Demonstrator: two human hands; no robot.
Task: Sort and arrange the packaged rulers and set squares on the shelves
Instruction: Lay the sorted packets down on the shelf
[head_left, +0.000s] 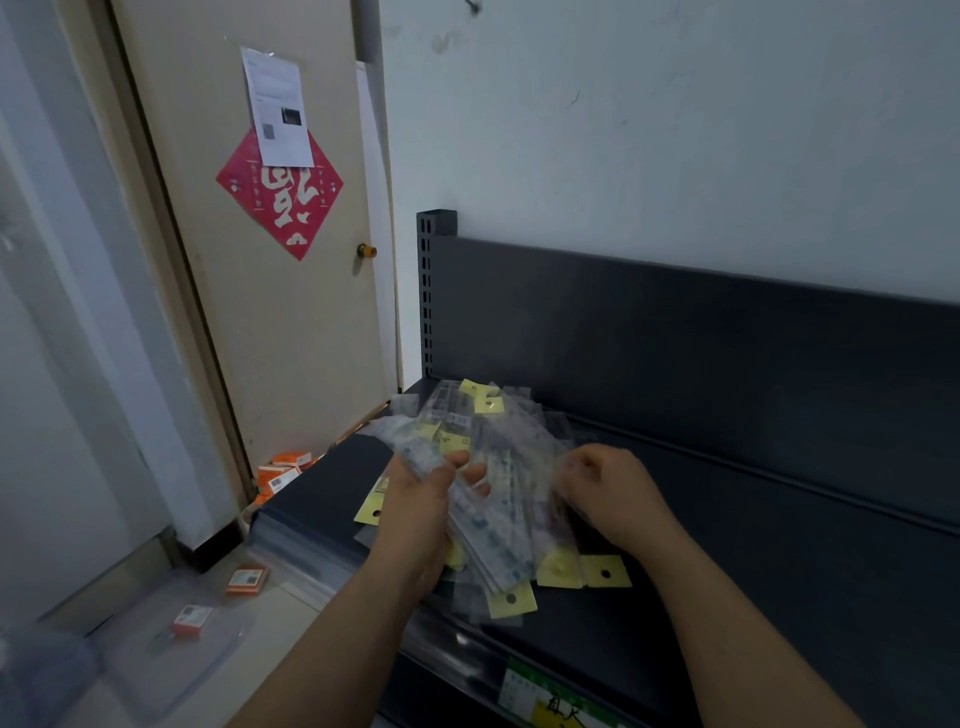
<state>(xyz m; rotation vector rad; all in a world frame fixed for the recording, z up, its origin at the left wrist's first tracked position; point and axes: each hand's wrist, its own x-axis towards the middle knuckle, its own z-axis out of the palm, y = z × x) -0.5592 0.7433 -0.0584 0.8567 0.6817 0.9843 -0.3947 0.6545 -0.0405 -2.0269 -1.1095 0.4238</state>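
Observation:
A loose heap of clear packaged rulers with yellow hang tabs lies on the left end of the dark shelf. My left hand grips a bunch of these packs from below, thumb on top, fanning them upward. My right hand is just right of the bunch with its fingers curled, pinching the edge of the clear packs. More packs lie spread behind toward the shelf's back panel, and two yellow tabs stick out at the front.
The shelf's dark back panel and slotted upright post rise behind the heap. A label strip runs along the shelf's front edge. Small orange boxes lie on the floor by the door at left.

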